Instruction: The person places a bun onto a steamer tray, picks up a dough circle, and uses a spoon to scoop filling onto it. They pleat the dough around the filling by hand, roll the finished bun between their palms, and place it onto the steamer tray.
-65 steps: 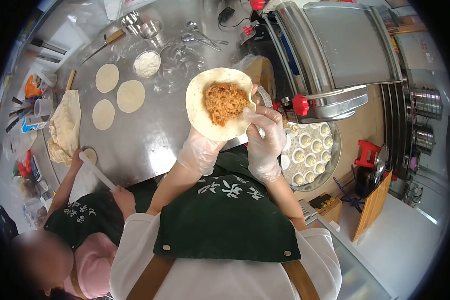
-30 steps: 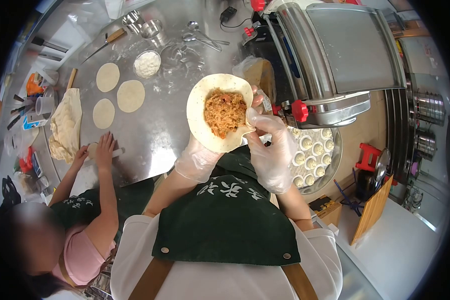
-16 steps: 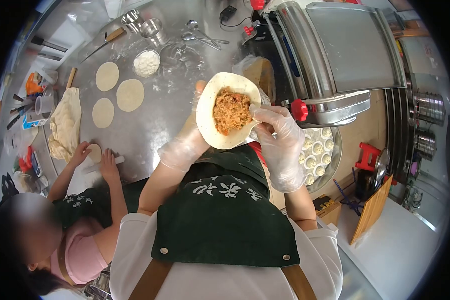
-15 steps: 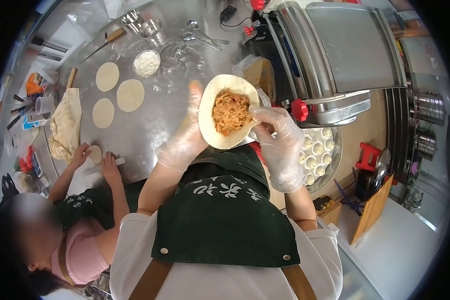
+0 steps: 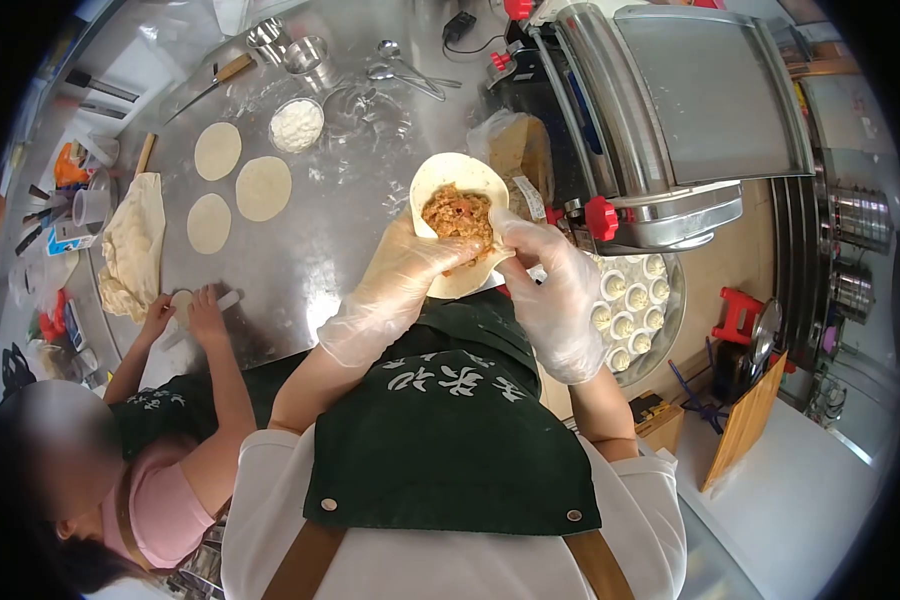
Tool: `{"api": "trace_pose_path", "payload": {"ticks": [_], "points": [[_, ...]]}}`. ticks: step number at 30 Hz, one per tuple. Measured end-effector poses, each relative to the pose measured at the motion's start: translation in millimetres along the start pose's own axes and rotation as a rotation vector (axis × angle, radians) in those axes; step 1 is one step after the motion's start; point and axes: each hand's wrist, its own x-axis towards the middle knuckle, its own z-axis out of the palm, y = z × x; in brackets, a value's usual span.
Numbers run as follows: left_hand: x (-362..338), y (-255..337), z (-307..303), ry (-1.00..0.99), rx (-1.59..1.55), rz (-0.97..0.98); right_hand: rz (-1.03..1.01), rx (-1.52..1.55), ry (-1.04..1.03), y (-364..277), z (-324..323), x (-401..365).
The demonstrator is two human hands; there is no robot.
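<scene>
While both forearms rise from the green apron (image 5: 450, 440) with elbows bent, the person's left hand (image 5: 395, 285) and right hand (image 5: 550, 290), each in a clear plastic glove, meet around a round dough wrapper (image 5: 457, 172). The left hand's grip cups the wrapper from below and from its left side, fingers curled over its near edge. The right hand's grip pinches the wrapper's right edge between thumb and fingertips, wrist bent inward. Orange-brown filling (image 5: 457, 212) sits heaped in the wrapper's middle. The wrapper is held in the air over the near edge of the steel table (image 5: 310, 260).

Just right of the wrapper and nearer the body lies a round tray (image 5: 676, 305) of finished dumplings. Well left of the wrapper, a co-worker's hands (image 5: 205, 305) press on a small rolling pin (image 5: 228, 299). Farther left and beyond the wrapper lie three flat dough rounds (image 5: 263, 188), with a bowl of flour (image 5: 297, 125) behind them. Beyond the wrapper to its right stands a metal dough machine (image 5: 670, 100) with red knobs.
</scene>
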Motion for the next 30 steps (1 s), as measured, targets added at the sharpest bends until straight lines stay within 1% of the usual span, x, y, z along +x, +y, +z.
{"api": "trace_pose_path", "payload": {"ticks": [2,5,7,10,13,14,17,20,23,26,29,30], "points": [[0,2,0,-0.007,0.06,0.011,0.031,-0.093,-0.069,0,-5,3],[-1,9,4,-0.015,0.126,0.038,0.058,-0.224,-0.115,-8,-10,8],[1,11,3,-0.023,0.147,0.034,0.027,-0.199,-0.087,-1,-8,5],[4,12,-3,-0.096,0.152,0.009,-0.04,-0.15,-0.073,1,-8,1],[4,23,-8,-0.241,0.076,-0.078,-0.088,-0.066,-0.049,2,-7,1],[4,24,-7,-0.203,0.043,-0.096,-0.098,-0.033,-0.038,3,-6,1],[5,22,-3,-0.104,-0.014,-0.121,0.065,0.038,-0.015,2,-3,-5],[6,19,-1,-0.062,0.006,-0.092,0.437,0.035,0.093,-11,5,-7],[9,19,0,-0.052,0.046,-0.075,0.211,0.011,-0.013,6,7,-13],[13,14,-2,-0.029,0.121,-0.062,-0.012,-0.093,-0.06,3,-2,-5],[14,12,-3,-0.022,0.146,-0.039,0.206,0.011,-0.054,9,4,-14],[14,12,-3,-0.016,0.155,-0.031,0.344,0.089,-0.037,5,5,-12]]}}
